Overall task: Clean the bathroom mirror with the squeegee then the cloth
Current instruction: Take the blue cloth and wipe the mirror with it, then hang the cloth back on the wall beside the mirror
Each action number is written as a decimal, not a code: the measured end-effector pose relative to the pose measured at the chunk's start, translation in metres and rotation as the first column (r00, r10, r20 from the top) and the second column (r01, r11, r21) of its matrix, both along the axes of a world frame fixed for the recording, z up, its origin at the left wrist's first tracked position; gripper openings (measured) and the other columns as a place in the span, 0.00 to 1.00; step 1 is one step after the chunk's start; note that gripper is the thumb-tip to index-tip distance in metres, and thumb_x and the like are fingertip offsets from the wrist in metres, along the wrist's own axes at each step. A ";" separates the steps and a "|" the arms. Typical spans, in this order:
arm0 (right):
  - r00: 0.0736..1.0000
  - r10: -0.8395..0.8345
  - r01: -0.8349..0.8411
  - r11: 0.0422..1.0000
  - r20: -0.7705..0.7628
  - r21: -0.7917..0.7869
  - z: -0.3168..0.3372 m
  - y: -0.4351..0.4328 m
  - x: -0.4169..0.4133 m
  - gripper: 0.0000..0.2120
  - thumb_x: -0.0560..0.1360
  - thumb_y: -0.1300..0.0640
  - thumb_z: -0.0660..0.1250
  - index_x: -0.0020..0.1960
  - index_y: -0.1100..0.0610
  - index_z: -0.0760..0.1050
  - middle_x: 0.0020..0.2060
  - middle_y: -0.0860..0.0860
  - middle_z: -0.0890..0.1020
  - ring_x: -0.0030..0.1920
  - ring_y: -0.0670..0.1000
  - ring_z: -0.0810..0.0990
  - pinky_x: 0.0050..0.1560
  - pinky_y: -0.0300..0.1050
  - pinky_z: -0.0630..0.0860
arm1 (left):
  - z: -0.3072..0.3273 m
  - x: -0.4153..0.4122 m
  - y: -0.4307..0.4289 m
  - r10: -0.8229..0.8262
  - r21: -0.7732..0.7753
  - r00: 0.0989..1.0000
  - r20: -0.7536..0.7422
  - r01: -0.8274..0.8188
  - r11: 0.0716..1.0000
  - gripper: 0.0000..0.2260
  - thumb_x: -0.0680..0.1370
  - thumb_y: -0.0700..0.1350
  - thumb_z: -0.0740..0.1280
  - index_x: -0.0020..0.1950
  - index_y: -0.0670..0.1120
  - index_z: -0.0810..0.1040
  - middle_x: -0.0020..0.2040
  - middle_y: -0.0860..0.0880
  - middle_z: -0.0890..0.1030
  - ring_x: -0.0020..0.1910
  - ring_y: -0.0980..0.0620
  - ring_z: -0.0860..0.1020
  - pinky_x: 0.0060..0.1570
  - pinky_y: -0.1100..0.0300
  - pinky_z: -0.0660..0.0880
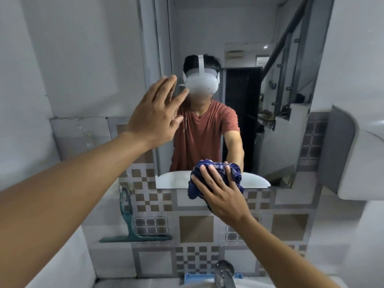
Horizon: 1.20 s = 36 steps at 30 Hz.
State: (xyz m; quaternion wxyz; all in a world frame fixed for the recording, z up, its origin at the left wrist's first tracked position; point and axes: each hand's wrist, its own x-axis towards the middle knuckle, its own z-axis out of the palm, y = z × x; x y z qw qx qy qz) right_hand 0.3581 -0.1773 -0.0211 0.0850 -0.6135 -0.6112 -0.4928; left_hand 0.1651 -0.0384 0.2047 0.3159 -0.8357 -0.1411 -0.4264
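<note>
Right hand gripping bunched blue cloth, pressing it on mirror bottom edge. Left hand lying flat, fingers spread, grasping nothing, against mirror left edge. Green squeegee hanging on tiled wall, below-left of mirror, untouched.
</note>
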 end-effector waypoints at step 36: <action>-0.518 0.164 -0.515 0.724 -0.840 0.459 0.089 -0.043 -0.157 0.13 0.83 0.64 0.60 0.65 0.61 0.76 0.57 0.63 0.83 0.56 0.57 0.83 0.61 0.54 0.77 | -0.108 -0.119 -0.063 -0.235 -0.980 0.955 0.182 0.197 0.040 0.16 0.77 0.40 0.67 0.62 0.54 0.81 0.54 0.53 0.86 0.55 0.50 0.83 0.60 0.47 0.79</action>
